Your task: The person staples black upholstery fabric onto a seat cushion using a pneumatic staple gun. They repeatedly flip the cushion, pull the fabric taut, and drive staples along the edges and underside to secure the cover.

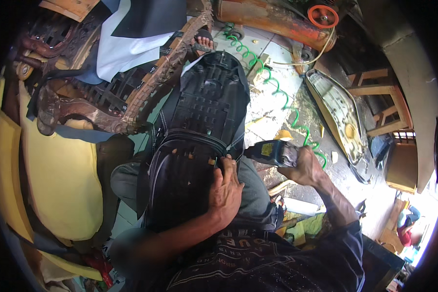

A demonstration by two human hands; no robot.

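An upside-down motorcycle seat (204,104) lies lengthwise across my lap, its black ribbed plastic base facing up. Black cover material wraps over its rim. My left hand (225,192) rests at the right edge of the seat's near half, fingers bent and pressed onto the cover's edge; the fingertips are partly hidden. In my right hand (304,165) is a dark staple gun (270,153), gripped by its handle. Its nose points left at the seat's rim, close to my left fingertips. A green coiled air hose (280,92) runs from the far floor down to near the gun.
A carved wooden furniture frame (87,109) with white and black sheets (126,51) stands far left. Yellow foam (65,180) lies nearer. Another seat base (338,114) and a wooden stool (387,95) are at right, a rusty tank (272,17) beyond. Another person (406,228) is at lower right.
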